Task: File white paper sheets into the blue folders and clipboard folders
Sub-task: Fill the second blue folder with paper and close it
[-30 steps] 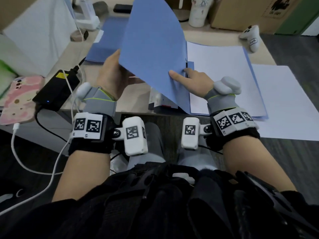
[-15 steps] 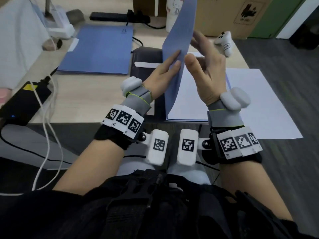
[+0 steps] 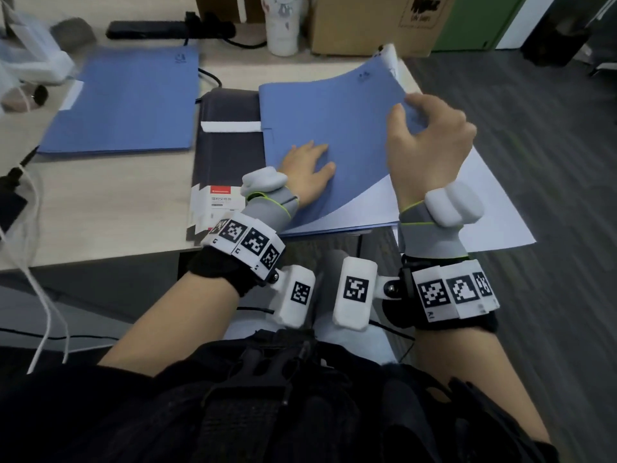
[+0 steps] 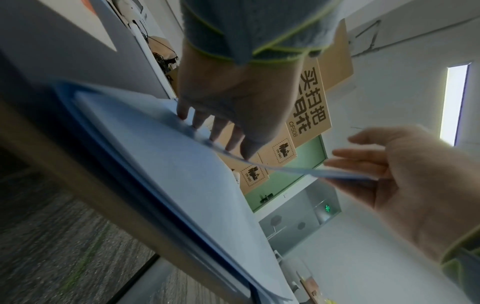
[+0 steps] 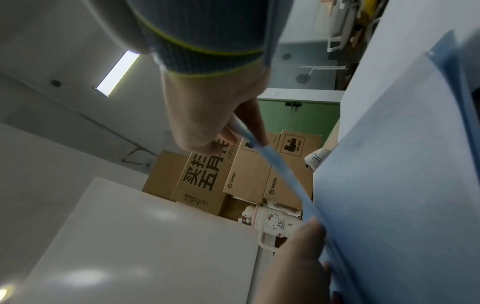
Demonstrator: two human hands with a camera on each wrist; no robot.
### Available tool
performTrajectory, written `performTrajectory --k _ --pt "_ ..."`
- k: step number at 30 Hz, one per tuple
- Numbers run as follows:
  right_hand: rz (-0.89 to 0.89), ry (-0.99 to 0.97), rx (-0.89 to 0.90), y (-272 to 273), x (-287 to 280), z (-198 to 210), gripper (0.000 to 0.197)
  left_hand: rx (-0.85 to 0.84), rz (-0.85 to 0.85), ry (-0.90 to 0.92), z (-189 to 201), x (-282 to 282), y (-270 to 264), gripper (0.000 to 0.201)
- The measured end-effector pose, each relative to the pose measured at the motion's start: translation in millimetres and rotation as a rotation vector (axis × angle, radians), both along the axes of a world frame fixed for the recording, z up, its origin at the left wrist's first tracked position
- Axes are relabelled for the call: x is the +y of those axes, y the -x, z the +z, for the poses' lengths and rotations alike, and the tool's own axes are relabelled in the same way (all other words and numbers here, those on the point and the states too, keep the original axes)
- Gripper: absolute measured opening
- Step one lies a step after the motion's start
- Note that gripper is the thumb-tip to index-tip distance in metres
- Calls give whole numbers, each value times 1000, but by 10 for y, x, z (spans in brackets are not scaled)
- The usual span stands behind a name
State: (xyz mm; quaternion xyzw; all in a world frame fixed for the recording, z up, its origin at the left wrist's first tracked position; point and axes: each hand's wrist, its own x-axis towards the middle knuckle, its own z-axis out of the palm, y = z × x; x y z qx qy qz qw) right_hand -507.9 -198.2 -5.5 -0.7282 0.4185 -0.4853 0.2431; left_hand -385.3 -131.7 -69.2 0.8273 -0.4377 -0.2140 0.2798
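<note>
A blue folder (image 3: 330, 121) lies at the desk's near right corner, its cover lowered almost flat over a white sheet (image 3: 364, 205) inside. My left hand (image 3: 310, 162) presses flat on the cover near the spine, fingers straight (image 4: 215, 131). My right hand (image 3: 412, 115) pinches the cover's raised right edge, and the right wrist view shows thumb and fingers closed on that blue edge (image 5: 244, 139). More white paper (image 3: 490, 202) sticks out under the folder, past the desk edge.
A second blue folder (image 3: 127, 98) lies shut at the back left. A black clipboard folder (image 3: 230, 145) sits between the two, partly under the near one. A mug (image 3: 282, 25), cardboard boxes (image 3: 374, 21), cables and a charger (image 3: 10, 202) line the desk (image 3: 100, 212).
The cover stood upright between my hands and has swung down to the right over the white sheet. My left hand now lies flat on it and my right hand holds its right edge.
</note>
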Motion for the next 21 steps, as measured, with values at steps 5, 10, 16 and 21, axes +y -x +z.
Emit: performTrajectory --k 5,10,16,21 --pt "-85 -278 321 118 -183 -131 37 -111 -3 -93 -21 -45 9 48" --pt "-36 -420 505 236 -361 -372 46 -200 28 -153 -59 -83 -11 46" --pt "145 -517 692 275 -512 -478 49 -196 98 -174 -9 -88 -99 39" --pt "161 -527 739 92 -585 -418 57 -140 88 -156 13 -84 -171 44"
